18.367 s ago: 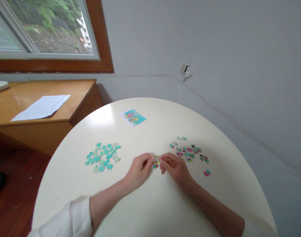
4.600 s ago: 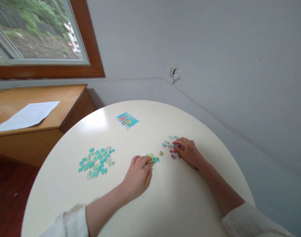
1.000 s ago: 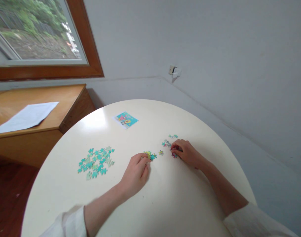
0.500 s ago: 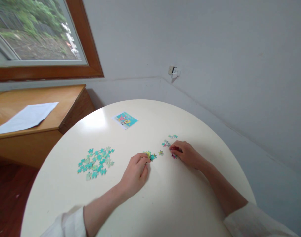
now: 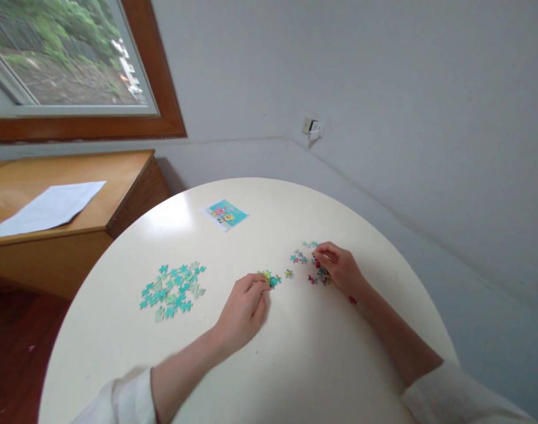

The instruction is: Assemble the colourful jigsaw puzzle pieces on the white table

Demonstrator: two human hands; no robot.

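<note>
My left hand rests on the table with its fingers curled together over a small cluster of yellow and teal puzzle pieces, partly covering them. My right hand is closed in a pinch above several red and dark puzzle pieces. Whether anything sits between its fingertips is too small to tell. A single yellowish puzzle piece lies between the two hands. Just left of the right fingertips are teal and pink puzzle pieces, and pale teal ones lie farther back.
A spread of loose teal and pale green puzzle pieces covers part of the round white table on the left. Toward the back lies a picture card. A wooden cabinet with a white sheet stands at left.
My right hand has shifted slightly back and to the right, uncovering red and dark pieces and a red piece by the wrist. My left hand stays over the yellow and teal cluster.
</note>
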